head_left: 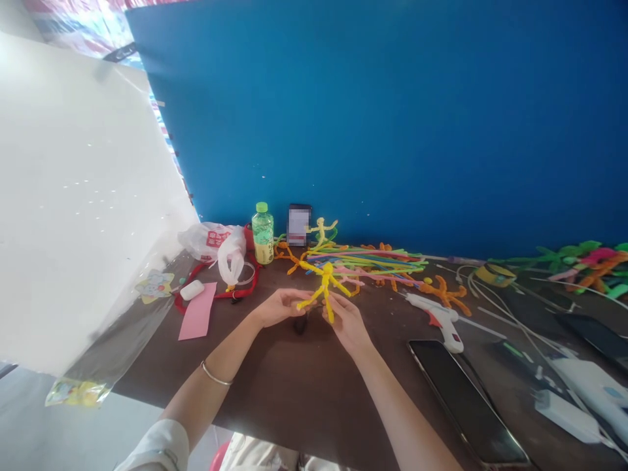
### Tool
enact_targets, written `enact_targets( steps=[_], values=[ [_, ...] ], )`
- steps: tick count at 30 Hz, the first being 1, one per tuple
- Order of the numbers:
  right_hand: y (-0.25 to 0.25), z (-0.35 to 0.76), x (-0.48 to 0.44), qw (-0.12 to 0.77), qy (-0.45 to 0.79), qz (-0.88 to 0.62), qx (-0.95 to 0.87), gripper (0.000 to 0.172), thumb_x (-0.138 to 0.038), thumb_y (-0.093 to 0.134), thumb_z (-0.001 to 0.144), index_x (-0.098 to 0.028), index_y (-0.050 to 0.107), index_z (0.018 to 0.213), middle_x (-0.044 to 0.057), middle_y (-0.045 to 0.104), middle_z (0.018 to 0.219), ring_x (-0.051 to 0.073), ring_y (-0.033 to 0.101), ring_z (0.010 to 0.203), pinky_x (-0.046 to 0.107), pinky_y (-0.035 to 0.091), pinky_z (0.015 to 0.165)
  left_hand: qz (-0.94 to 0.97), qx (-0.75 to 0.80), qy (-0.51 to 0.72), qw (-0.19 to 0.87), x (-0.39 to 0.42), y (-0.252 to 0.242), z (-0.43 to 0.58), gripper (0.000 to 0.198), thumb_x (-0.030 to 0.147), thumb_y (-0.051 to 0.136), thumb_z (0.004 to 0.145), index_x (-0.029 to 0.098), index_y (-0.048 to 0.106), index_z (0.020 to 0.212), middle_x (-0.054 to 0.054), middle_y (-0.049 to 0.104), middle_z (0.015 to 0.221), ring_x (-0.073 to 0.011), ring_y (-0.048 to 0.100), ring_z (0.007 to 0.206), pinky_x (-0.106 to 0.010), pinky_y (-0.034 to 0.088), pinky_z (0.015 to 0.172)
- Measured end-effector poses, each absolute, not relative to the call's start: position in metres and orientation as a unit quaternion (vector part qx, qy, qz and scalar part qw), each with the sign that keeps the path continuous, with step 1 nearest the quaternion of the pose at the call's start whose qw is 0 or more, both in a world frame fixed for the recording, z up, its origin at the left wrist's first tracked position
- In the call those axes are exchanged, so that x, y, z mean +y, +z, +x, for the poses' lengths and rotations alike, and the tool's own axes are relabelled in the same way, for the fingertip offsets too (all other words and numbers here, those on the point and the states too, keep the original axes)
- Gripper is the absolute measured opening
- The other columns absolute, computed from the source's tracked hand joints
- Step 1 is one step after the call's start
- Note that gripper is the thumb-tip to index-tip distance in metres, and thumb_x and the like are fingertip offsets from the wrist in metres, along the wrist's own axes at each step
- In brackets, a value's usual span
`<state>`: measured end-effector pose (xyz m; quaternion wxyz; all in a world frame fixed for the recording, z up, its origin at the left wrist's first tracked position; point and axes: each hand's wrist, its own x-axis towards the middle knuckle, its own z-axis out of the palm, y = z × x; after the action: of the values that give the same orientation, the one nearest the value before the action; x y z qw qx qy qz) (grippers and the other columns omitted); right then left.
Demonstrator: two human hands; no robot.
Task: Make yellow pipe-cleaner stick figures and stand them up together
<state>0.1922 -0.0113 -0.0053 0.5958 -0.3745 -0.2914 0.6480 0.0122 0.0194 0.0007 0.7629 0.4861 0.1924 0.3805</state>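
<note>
A yellow pipe-cleaner figure (327, 280) with a round head, spread arms and two legs is held upright above the table. My left hand (279, 306) pinches the foot of its left-hand leg. At the other leg, my right hand (346, 324) grips with thumb and fingers. Behind the figure lies a bundle of loose pipe cleaners (387, 260) in yellow, green, pink and blue. A paler yellow figure (321, 229) stands near a propped phone (299, 226). Orange pipe-cleaner shapes (444, 293) lie to the right.
A white glue gun (439, 317) and a large phone (466, 399) lie on the right, among cables and a white power strip (593, 386). Leftward are a green-capped bottle (263, 235), a plastic bag (210, 242), pink paper (197, 313) and a white case (191, 290). A blue panel (392, 124) stands behind.
</note>
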Motion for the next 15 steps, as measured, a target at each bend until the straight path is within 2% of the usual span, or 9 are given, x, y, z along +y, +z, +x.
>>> enact_targets(
  steps=[6,10,15],
  values=[
    [-0.004,0.189,-0.012,0.591,0.656,-0.381,-0.274,0.025,-0.026,0.074,0.059,-0.017,0.068,0.081,-0.001,0.058,0.064,0.006,0.049,0.052,0.019,0.042,0.049,0.508,0.238,0.4,0.724,0.02,-0.005,0.016,0.039,0.022,0.072,0.061,0.011,0.065,0.098,-0.015,0.06,0.111,-0.0267,0.053,0.107,-0.042,0.033,0.099],
    [-0.004,0.186,-0.013,0.594,0.66,-0.371,-0.272,0.025,-0.025,0.074,0.059,-0.017,0.068,0.082,-0.001,0.058,0.064,0.006,0.049,0.052,0.018,0.041,0.047,0.499,0.249,0.403,0.726,0.017,0.0,0.015,0.039,0.03,0.073,0.059,0.01,0.068,0.092,-0.016,0.061,0.108,-0.0297,0.051,0.108,-0.043,0.033,0.099],
    [-0.002,0.184,-0.015,0.588,0.665,-0.37,-0.272,0.024,-0.024,0.073,0.061,-0.017,0.068,0.083,-0.001,0.06,0.066,0.006,0.049,0.053,0.018,0.041,0.049,0.477,0.23,0.385,0.756,0.016,0.006,0.011,0.044,0.033,0.076,0.052,0.011,0.069,0.09,-0.016,0.06,0.109,-0.0297,0.051,0.109,-0.042,0.033,0.099]
  ],
)
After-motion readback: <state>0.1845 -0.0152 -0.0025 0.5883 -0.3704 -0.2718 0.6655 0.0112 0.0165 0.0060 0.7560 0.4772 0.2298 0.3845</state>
